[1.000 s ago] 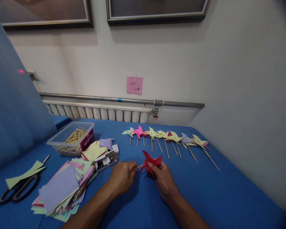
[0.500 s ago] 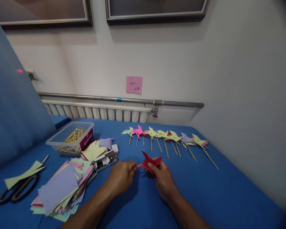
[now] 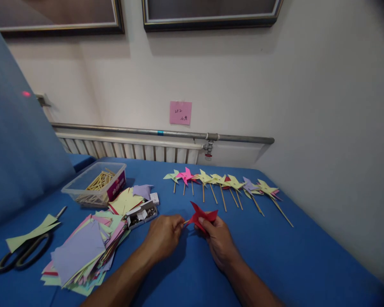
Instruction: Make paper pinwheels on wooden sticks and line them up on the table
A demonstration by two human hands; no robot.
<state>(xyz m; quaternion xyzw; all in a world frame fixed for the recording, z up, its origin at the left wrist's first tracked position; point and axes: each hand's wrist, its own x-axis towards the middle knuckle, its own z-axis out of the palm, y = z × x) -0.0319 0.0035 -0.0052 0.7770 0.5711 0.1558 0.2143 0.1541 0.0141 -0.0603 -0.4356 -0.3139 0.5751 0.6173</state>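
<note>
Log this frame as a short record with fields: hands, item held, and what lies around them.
left hand: pinches the end of a thin wooden stick
right hand: holds the red paper pinwheel
finished pinwheels: row on sticks, beyond the hands
paper stack: mixed colours, left of the hands
small box: open, beside the stack
clear tub: holds sticks, far left
scissors: left edge, a green paper strip across them
surface: blue cloth

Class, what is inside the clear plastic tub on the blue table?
The clear plastic tub holds loose wooden sticks. Its pink label covers what lies behind it.
</note>
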